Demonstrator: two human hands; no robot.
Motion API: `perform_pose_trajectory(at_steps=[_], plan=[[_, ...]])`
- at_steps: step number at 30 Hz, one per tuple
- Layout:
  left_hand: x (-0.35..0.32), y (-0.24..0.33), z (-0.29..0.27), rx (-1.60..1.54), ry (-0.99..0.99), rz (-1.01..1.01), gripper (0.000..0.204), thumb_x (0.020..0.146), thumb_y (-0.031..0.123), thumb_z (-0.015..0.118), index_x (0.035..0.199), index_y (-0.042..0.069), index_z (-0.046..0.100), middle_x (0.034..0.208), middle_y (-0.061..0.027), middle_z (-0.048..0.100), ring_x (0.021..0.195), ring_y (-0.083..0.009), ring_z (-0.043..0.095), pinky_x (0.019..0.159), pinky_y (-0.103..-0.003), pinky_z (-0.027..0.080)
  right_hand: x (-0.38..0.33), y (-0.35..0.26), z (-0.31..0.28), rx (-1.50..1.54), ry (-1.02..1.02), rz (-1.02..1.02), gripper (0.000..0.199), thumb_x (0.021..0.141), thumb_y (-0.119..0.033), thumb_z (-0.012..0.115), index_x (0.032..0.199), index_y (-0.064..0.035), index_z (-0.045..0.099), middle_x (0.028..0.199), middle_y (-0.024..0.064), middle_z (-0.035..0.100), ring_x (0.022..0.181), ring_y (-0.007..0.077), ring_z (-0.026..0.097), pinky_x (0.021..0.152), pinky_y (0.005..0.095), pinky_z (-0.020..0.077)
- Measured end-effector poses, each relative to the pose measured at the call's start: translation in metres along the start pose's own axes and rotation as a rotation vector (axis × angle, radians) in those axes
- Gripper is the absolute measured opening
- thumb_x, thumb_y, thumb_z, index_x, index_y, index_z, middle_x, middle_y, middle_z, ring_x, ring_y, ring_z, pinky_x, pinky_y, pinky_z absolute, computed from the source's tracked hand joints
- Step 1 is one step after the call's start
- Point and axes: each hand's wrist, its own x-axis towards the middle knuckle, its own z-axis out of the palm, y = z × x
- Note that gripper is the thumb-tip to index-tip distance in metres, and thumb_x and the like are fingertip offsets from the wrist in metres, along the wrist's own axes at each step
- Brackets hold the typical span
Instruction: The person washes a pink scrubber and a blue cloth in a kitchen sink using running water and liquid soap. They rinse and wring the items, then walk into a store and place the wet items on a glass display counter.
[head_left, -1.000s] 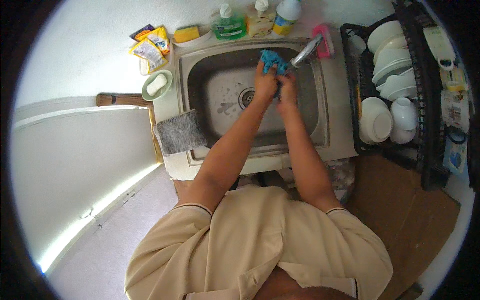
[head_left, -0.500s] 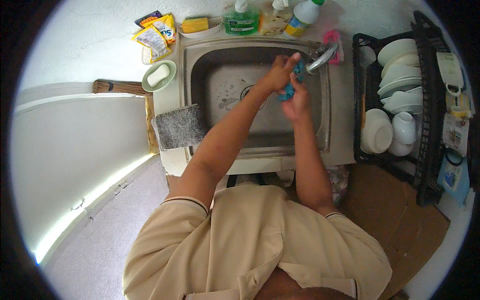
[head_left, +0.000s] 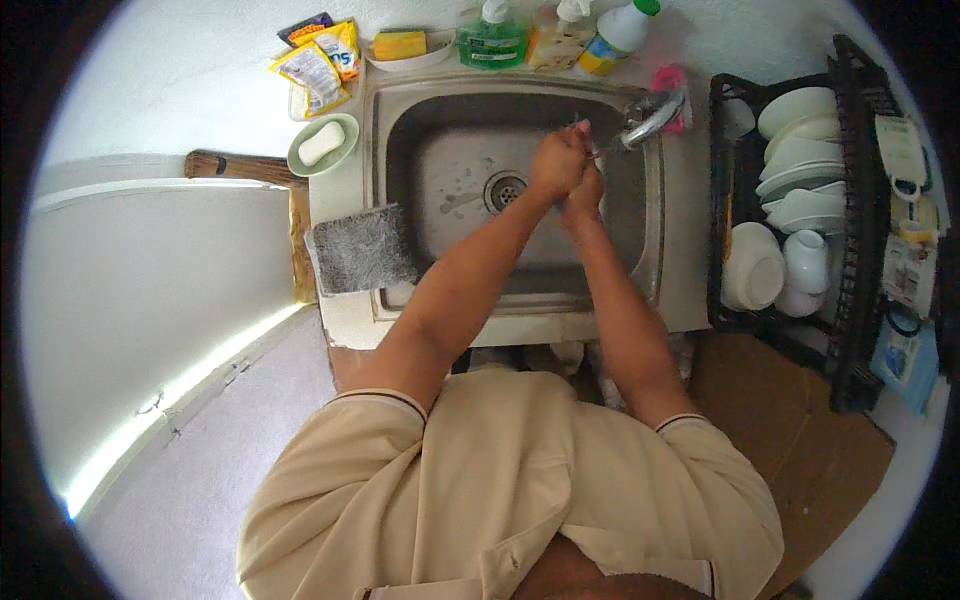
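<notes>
- Clasped at upper centre of the frame, over the sink [head_left: 450, 250]: left hand [head_left: 556, 166] against right hand [head_left: 582, 194], fingers bunched narrowly; what they grip, cannot tell.
- Seen between them half a second ago, now out of sight: blue cloth; whether inside the clasp, and which way its long axis runs, cannot tell.
- Just right: chrome faucet [head_left: 655, 118], slanting toward lower left.
- Blurred: fingertips.

White soap [head_left: 321, 143] lies in a pale green dish [head_left: 345, 151], near what may be a broom [head_left: 235, 166].
</notes>
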Motion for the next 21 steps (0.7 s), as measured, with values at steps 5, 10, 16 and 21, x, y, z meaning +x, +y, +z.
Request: perform_pose_trajectory(at_steps=[5, 10, 16, 21], plan=[[0.013, -0.028, -0.006, -0.281, 0.021, 0.147, 0.056, 0.111, 0.042, 0.034, 0.115, -0.001, 0.07, 0.113, -0.0194, 0.073, 0.11, -0.0326, 0.068, 0.098, -0.042, 0.049, -0.008, -0.03, 0.001, -0.355, -0.272, -0.234, 0.055, 0.108, -0.043, 0.049, 0.144, -0.0036, 0.057, 0.139, 0.01, 0.062, 0.128, 0.0214, 0.057, 0.114, 0.0375, 0.0384], [0.013, -0.065, -0.06, -0.239, 0.238, 0.207, 0.058, 0.112, 0.043, 0.031, 0.122, 0.001, 0.069, 0.12, -0.0166, 0.073, 0.117, -0.0313, 0.066, 0.103, -0.039, 0.046, -0.021, -0.065, 0.005, -0.768, -0.377, -0.325, 0.056, 0.107, -0.048, 0.048, 0.143, -0.0063, 0.06, 0.139, 0.0115, 0.063, 0.128, 0.0234, 0.057, 0.113, 0.0361, 0.0387], [0.001, -0.095, -0.059, -0.605, 0.441, -0.24, 0.054, 0.111, 0.044, 0.035, 0.13, 0.001, 0.063, 0.126, -0.0158, 0.067, 0.115, -0.0292, 0.062, 0.102, -0.044, 0.045, -0.039, -0.087, 0.008, -0.317, -0.258, -0.003, 0.064, 0.104, -0.054, 0.05, 0.147, -0.008, 0.056, 0.142, 0.0088, 0.063, 0.129, 0.0221, 0.056, 0.108, 0.0335, 0.0415], [-0.011, -0.034, -0.028, -1.21, -0.002, -0.421, 0.053, 0.108, 0.052, 0.039, 0.118, 0.006, 0.065, 0.115, -0.009, 0.067, 0.105, -0.0261, 0.064, 0.096, -0.044, 0.049, -0.07, -0.064, 0.017, -0.245, -0.338, -0.153, 0.056, 0.103, -0.055, 0.052, 0.137, -0.0106, 0.061, 0.129, 0.0053, 0.067, 0.114, 0.0154, 0.061, 0.096, 0.0337, 0.0474]])
